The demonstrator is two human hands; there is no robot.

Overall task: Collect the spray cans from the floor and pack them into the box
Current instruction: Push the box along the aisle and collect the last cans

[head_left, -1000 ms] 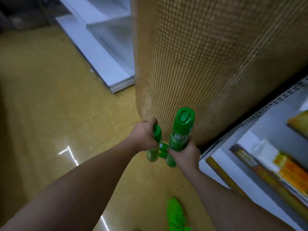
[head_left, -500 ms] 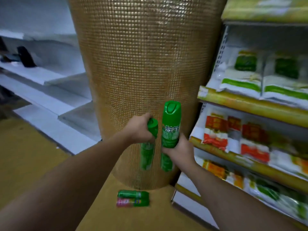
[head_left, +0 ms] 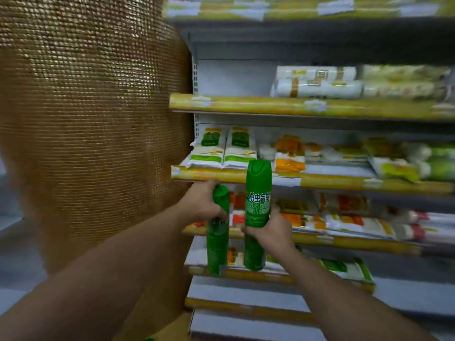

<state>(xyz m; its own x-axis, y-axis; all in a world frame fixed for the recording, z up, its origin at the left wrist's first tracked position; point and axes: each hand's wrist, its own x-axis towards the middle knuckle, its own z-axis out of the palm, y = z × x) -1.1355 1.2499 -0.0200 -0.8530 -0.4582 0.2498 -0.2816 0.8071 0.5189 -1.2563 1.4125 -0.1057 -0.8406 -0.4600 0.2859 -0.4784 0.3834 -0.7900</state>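
- The left hand [head_left: 202,205] grips one tall green metal spray can [head_left: 218,244]; the right hand [head_left: 269,232] clasps another [head_left: 257,205], both upright, chest-high before the stocked shelves [head_left: 320,180].
- No box in view; carry them upright, grips firm, cans apart.

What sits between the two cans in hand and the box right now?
Cannot tell: no box is in view. The left hand grips one green spray can, the right hand another, both upright in front of the stocked shelves, with the gold mesh column to their left.
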